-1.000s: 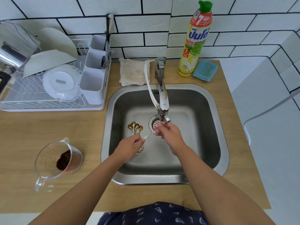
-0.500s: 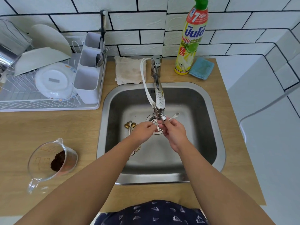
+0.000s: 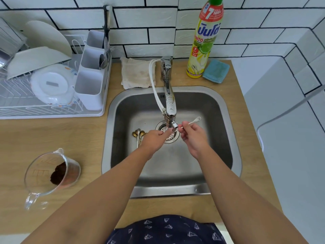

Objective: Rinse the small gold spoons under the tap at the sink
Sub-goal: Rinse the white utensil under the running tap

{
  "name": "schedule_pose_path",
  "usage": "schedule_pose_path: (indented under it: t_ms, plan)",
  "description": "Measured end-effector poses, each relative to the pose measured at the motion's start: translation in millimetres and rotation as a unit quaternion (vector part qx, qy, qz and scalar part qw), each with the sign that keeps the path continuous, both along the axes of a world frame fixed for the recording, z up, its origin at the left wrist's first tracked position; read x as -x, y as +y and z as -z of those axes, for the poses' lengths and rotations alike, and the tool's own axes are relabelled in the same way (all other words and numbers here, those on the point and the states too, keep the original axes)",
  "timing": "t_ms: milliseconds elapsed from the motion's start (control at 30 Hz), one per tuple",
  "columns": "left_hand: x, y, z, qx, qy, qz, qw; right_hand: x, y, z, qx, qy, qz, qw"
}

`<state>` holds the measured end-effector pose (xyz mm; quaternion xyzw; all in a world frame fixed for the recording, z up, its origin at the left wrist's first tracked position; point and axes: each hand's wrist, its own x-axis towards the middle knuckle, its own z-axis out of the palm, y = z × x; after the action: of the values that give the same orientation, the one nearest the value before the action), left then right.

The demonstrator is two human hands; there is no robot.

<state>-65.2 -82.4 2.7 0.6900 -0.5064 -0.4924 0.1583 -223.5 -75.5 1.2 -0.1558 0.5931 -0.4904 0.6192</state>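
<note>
Several small gold spoons lie bunched on the sink floor, left of the drain. My right hand pinches a small pale spoon by its handle, its bowl pointing up and right, just right of the tap's nozzle. My left hand reaches over the gold spoons, its curled fingertips under the nozzle and close to the handle end of the held spoon. Whether they touch that spoon is unclear. I see no water stream.
The steel sink is set in a wooden counter. A dish rack with plates and a cutlery holder stands at left. A glass measuring jug with brown powder sits front left. A dish soap bottle, blue sponge and cloth line the back.
The pale spoon has swung from pointing left to pointing right of the tap in my right hand. My left hand moved from the spoon's left end to beneath the nozzle.
</note>
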Motion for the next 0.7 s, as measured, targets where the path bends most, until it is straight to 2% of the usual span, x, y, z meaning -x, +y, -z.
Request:
schedule_pose_path:
  t_ms: [133, 167, 300, 400, 467, 533, 567, 633, 700]
  plan:
    - [-8.7, 1.8, 2.5, -0.056, 0.191, 0.024, 0.980, 14.0, -3.6, -1.9, 0.008, 0.011, 0.080, 0.997]
    - [-9.7, 2.4, 2.5, -0.053, 0.192, 0.040, 0.979, 16.1, -3.1, -2.1, 0.010, 0.005, 0.094, 0.995]
    - [2.1, 7.9, 4.0, 0.052, 0.033, 0.127, 0.990, 10.1, -0.5, -3.5, 0.017, -0.007, 0.051, 0.999]
    - [5.0, 6.6, 4.2, 0.074, -0.016, 0.111, 0.991, 4.1, -0.7, -5.7, 0.013, 0.014, 0.027, 0.999]
    - [0.1, 4.8, 7.5, 0.000, 0.067, 0.066, 0.996, 3.6, -1.2, -5.6, 0.013, 0.030, 0.025, 0.999]
    - [-5.7, 3.3, 9.3, -0.104, 0.218, 0.003, 0.970, 2.9, -1.5, -5.0, 0.008, 0.038, 0.033, 0.999]
    - [-8.6, 2.2, 9.0, -0.135, 0.266, -0.023, 0.954, 1.9, -1.3, -4.0, 0.002, 0.039, 0.034, 0.999]
    - [-14.4, 1.7, 7.5, -0.156, 0.287, -0.043, 0.944, -1.3, 0.2, -1.3, -0.010, 0.033, 0.030, 0.999]
    - [-17.2, 4.0, 6.1, -0.156, 0.275, -0.043, 0.948, -7.0, 3.7, -0.4, -0.011, 0.030, 0.025, 0.999]
